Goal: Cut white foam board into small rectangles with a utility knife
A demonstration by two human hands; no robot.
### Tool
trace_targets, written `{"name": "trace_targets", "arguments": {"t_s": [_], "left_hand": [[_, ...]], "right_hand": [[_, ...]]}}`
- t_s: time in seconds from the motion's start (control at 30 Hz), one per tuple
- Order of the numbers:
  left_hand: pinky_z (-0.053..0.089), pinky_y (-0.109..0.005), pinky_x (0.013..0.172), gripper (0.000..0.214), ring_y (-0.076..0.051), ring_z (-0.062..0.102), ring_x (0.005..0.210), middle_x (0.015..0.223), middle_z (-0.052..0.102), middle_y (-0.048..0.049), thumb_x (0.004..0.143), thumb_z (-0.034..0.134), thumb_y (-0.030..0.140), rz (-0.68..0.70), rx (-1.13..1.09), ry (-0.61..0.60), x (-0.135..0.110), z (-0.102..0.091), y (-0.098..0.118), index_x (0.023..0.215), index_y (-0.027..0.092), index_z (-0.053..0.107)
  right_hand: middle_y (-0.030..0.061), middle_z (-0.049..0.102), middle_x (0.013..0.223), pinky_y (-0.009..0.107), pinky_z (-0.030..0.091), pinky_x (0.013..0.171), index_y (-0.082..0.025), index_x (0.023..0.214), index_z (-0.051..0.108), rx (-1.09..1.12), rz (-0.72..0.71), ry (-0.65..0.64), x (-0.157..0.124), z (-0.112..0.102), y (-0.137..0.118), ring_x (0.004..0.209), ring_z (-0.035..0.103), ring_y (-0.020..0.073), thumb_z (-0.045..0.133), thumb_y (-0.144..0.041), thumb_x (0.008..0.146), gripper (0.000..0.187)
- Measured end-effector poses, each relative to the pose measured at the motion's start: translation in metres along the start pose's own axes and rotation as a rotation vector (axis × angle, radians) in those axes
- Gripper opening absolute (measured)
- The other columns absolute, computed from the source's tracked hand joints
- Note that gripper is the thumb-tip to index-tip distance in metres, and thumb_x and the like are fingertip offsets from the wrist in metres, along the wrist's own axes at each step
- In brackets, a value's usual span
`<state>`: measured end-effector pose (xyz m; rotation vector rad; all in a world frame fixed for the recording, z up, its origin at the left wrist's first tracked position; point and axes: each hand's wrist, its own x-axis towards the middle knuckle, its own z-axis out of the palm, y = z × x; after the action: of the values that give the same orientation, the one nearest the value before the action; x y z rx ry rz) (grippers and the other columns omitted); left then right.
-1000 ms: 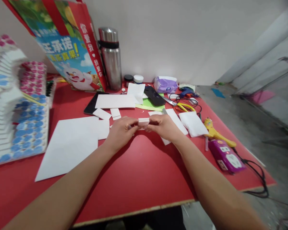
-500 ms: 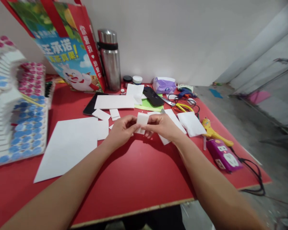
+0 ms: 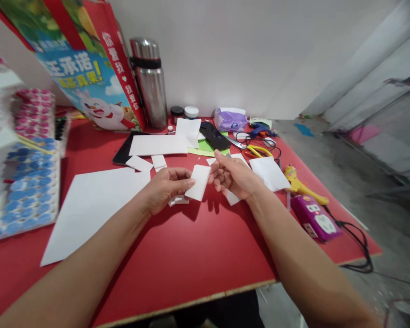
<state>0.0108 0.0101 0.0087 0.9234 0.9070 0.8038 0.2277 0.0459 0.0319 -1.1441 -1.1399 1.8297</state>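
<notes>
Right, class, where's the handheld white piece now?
In the head view, the white piece is near centre, in the left hand, beside the right hand.

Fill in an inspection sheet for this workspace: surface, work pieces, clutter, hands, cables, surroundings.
Surface: red tabletop, crowded toward its back.
Work pieces: small white piece, held up; large white sheet at left.
Clutter: steel bottle, dark phone, purple packet, scissors, yellow glue gun.
Hands: left hand pinches the small white piece; right hand open beside it, contact unclear.
Cables: black cable by the purple socket block, hanging past the edge.
Surroundings: pale wall behind; grey floor at right, blue scrap on it.
</notes>
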Motion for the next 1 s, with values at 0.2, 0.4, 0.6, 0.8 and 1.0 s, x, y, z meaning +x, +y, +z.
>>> {"name": "trace_targets", "arguments": {"t_s": [0.2,0.4,0.6,0.8,1.0], "left_hand": [[0.046,-0.028,0.051,0.024,-0.012,0.051,0.05,0.061,0.06,0.0005,0.079,0.077,0.04,0.135,0.305,0.029,-0.002,0.005,0.004,0.081,0.017,0.068],[0.039,-0.029,0.062,0.019,-0.014,0.054,0.066,0.074,0.064,-0.0016,0.092,0.061,0.032,0.665,0.958,0.166,-0.012,0.018,0.006,0.08,0.018,0.065],[0.042,-0.03,0.069,0.022,-0.017,0.058,0.072,0.082,0.067,-0.0034,0.097,0.058,0.038,0.733,1.118,0.166,-0.013,0.013,0.011,0.093,0.019,0.067],[0.05,-0.04,0.089,0.05,-0.033,0.062,0.11,0.118,0.07,-0.0097,0.075,0.08,0.053,0.462,1.397,0.041,-0.022,-0.039,0.039,0.114,0.024,0.071],[0.05,-0.032,0.076,0.069,-0.025,0.067,0.092,0.13,0.063,-0.0077,0.077,0.076,0.032,0.315,1.473,-0.068,-0.03,-0.037,0.032,0.144,0.035,0.058]], "right_hand": [[0.0006,0.065,0.055,0.018,0.036,0.033,-0.015,0.075,0.068,-0.194,-0.044,-0.064,-0.007,0.005,-0.001,0.041,0.055,0.01,0.085,-0.05,0.076,0.038],[0.0014,0.073,0.078,0.023,0.051,0.06,-0.016,0.085,0.076,-0.414,-0.302,-0.183,-0.006,-0.004,0.002,0.065,0.063,0.0118,0.089,-0.037,0.072,0.028],[0.0001,0.07,0.074,0.024,0.046,0.06,-0.018,0.082,0.077,-0.406,-0.376,-0.129,-0.004,-0.015,-0.001,0.065,0.059,0.0118,0.089,-0.035,0.071,0.024],[-0.0072,0.049,0.054,0.023,0.018,0.045,-0.018,0.072,0.07,-0.151,-0.397,0.144,-0.008,-0.023,-0.014,0.046,0.03,0.0043,0.09,-0.033,0.063,0.026],[-0.0082,0.044,0.054,0.024,0.015,0.045,-0.019,0.068,0.067,-0.074,-0.356,0.159,-0.006,-0.019,-0.014,0.046,0.026,0.0039,0.09,-0.034,0.058,0.029]]}}
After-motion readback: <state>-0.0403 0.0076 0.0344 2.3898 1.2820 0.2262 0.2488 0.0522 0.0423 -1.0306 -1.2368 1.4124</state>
